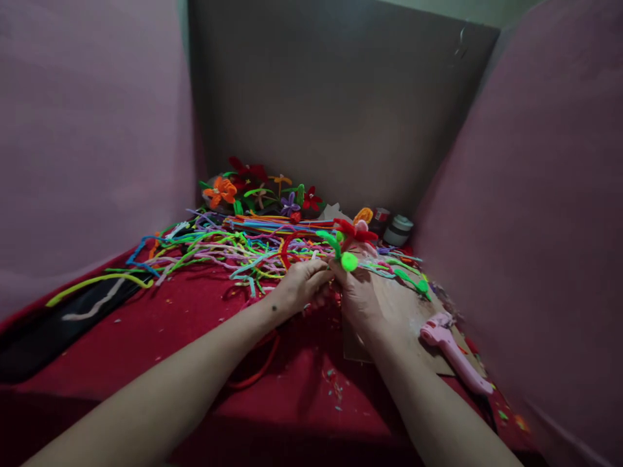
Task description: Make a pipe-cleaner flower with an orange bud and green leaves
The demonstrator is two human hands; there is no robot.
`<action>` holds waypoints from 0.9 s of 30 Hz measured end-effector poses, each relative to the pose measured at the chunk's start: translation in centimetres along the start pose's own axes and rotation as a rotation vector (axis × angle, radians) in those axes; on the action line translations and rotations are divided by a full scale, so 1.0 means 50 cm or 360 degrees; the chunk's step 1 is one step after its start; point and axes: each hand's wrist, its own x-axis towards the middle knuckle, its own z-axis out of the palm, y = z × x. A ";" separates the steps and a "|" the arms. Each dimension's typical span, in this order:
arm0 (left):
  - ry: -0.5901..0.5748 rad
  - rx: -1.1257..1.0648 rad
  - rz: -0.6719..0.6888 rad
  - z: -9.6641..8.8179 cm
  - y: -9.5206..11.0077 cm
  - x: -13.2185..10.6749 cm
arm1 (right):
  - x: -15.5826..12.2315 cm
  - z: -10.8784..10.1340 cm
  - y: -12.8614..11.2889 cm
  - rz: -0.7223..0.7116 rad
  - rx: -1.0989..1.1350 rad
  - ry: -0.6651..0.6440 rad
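Observation:
My left hand (300, 283) and my right hand (359, 293) meet over the red cloth (195, 337), fingers pinched together round a pipe-cleaner flower (354, 232) with red petals and a bright green stem and leaf (343, 254). The flower sticks up above both hands. Just beyond them lies a tangled heap of loose pipe cleaners (243, 250) in many colours.
Finished pipe-cleaner flowers (257, 191) stand at the back by a brown board. A pink glue gun (455, 350) lies on a cardboard sheet (403, 311) at the right. Two small jars (396, 228) stand behind it. Pink cushions flank both sides.

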 end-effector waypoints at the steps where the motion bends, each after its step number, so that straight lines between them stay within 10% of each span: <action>1: 0.0159 0.0295 0.0102 0.003 -0.004 0.000 | 0.000 0.000 0.005 -0.0019 0.0023 0.0007; 6: 0.0513 0.0893 0.0279 0.010 -0.022 -0.007 | 0.000 0.001 0.016 -0.0105 -0.0070 0.0040; 19: 0.0024 -0.0694 -0.0319 -0.018 -0.008 0.006 | 0.004 -0.012 0.025 -0.0080 -0.0081 -0.0185; 27: -0.0261 -0.1054 -0.0382 -0.021 0.000 0.000 | 0.004 -0.022 0.018 -0.0210 -0.0169 -0.0211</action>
